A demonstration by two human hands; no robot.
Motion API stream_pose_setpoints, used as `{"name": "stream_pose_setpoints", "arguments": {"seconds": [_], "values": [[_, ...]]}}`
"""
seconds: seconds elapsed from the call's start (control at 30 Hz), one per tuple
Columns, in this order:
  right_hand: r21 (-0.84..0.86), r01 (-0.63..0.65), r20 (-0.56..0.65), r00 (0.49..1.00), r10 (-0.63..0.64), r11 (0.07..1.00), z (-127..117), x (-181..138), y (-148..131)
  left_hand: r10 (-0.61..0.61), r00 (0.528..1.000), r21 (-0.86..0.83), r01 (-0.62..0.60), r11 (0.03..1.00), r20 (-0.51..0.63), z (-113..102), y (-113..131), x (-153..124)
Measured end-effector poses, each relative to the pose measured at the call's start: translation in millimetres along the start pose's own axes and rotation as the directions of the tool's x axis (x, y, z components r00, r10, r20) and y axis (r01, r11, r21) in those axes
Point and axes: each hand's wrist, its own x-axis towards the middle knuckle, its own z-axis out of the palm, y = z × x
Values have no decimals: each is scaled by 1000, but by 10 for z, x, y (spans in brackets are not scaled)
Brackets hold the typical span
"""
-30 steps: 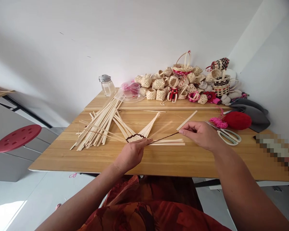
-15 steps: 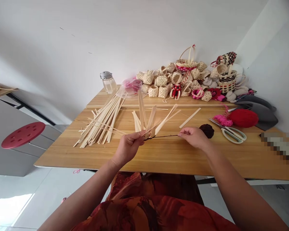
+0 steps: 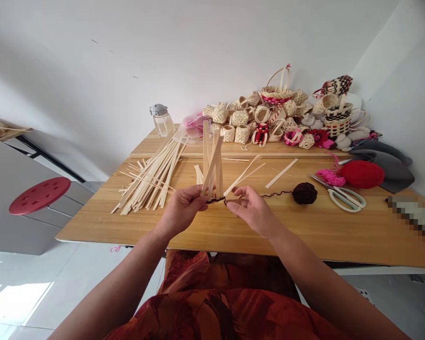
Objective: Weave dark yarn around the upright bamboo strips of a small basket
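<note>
My left hand is closed on the woven base of a small bamboo-strip piece, lifted off the table with its pale strips pointing up and fanning right. Close beside it, my right hand pinches a dark brown yarn strand at the base of the strips. The strand trails right across the wooden table to a dark brown yarn ball.
A loose bundle of bamboo strips lies at the left. Scissors, red yarn and pink yarn sit at the right. Several small woven baskets and a glass jar stand at the back. A red stool is left of the table.
My left hand lifted the woven piece off the table and turned its strips upright. My right hand slid left along the dark yarn to the piece, uncovering the yarn ball.
</note>
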Motion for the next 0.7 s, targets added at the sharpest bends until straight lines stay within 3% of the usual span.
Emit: {"name": "stream_pose_setpoints", "arguments": {"seconds": [0.07,0.13,0.3,0.57,0.7], "values": [[18,-67,91,994,65,998,86,-62,-58,-7,1000,-32,7,999,5,-36,55,-8],[-52,-54,112,992,60,997,99,-118,-152,-12,1000,-66,14,998,29,-72,104,-17],[-267,49,-3,999,-52,962,85,-156,-357,-52,998,-178,59,982,46,-50,166,-42],[-503,92,-89,984,-157,860,109,-162,-331,-49,999,85,49,995,-2,49,95,-82],[-487,80,-103,984,-148,870,96,-149,-289,-40,997,27,42,999,-70,65,69,-74]]}}
